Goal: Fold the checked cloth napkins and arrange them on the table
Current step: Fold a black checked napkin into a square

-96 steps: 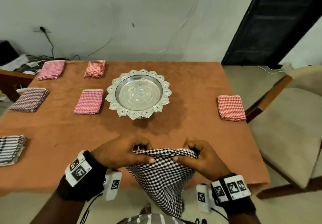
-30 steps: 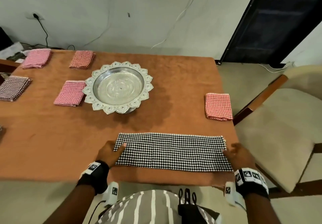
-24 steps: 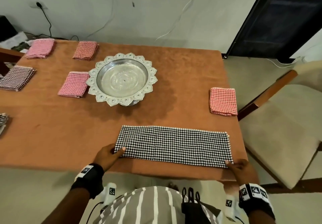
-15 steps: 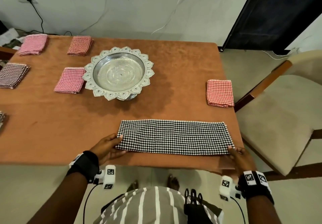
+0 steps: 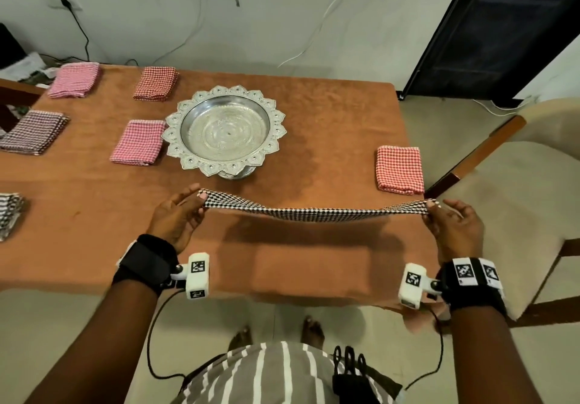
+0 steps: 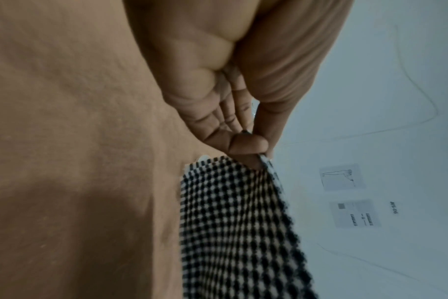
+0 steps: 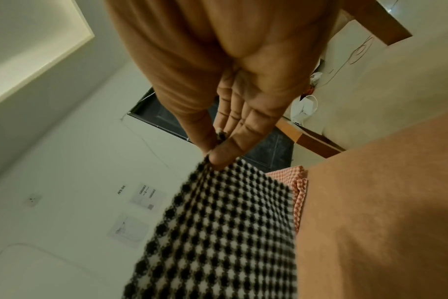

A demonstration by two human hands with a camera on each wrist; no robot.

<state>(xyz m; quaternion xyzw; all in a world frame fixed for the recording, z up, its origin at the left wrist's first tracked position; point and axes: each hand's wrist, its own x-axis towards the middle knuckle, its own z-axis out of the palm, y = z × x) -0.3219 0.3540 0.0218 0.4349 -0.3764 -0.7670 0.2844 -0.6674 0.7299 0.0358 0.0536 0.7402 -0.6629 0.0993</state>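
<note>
A black-and-white checked napkin (image 5: 314, 213), folded into a long strip, hangs stretched above the near part of the table and sags in the middle. My left hand (image 5: 180, 212) pinches its left end between thumb and fingers (image 6: 246, 144). My right hand (image 5: 452, 218) pinches the right end (image 7: 218, 159). In both wrist views the checked cloth (image 6: 233, 222) (image 7: 218, 232) runs away from the fingertips, lifted off the brown tablecloth. Its shadow falls on the table below.
The brown-covered table (image 5: 329, 121) carries a silver pedestal bowl (image 5: 224, 130) at its middle. Folded napkins lie around: red at the right (image 5: 399, 169), pink (image 5: 138, 142), red (image 5: 156, 83), pink (image 5: 75, 79), dark checked (image 5: 33, 132) and striped (image 5: 9, 215). A cream chair (image 5: 518, 190) stands right.
The strip lay flat on the table with my hands at its near corners. Both hands have now taken its ends and lifted it off the table, pulled taut between them.
</note>
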